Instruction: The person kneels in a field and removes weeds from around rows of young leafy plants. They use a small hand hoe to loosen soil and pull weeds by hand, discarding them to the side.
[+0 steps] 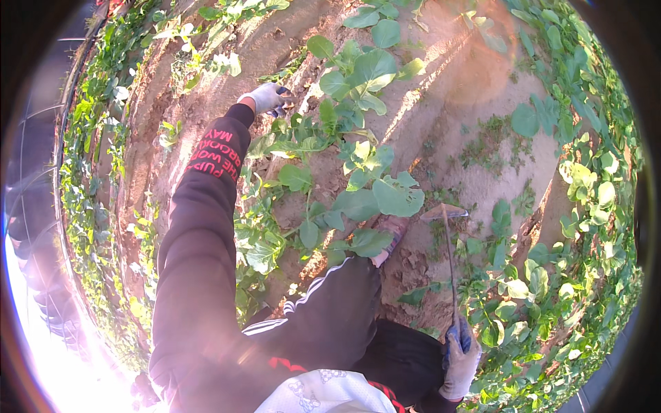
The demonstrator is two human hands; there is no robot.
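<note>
My left hand (267, 98), in a white glove with dark-coated fingers, reaches out low over the soil beside a leafy green plant (361, 77). Its fingers are bent and apart, and nothing shows between them. Small green weeds (289, 68) grow just beyond it. My right hand (461, 356), gloved in white with a blue palm, grips the lower end of a hoe's thin handle (453, 273). The hoe's flat metal blade (444, 212) points away from me, near low weeds on the ground. Leaves partly cover my foot (390, 235).
Broad-leaved plants (397, 195) stand close before my knees. Low weeds (488, 142) spread over the bare soil (454, 124) at the right. Dense crop rows (583, 180) run along the right side, and more rows (98, 155) along the left, beside dark plastic sheeting (36, 134).
</note>
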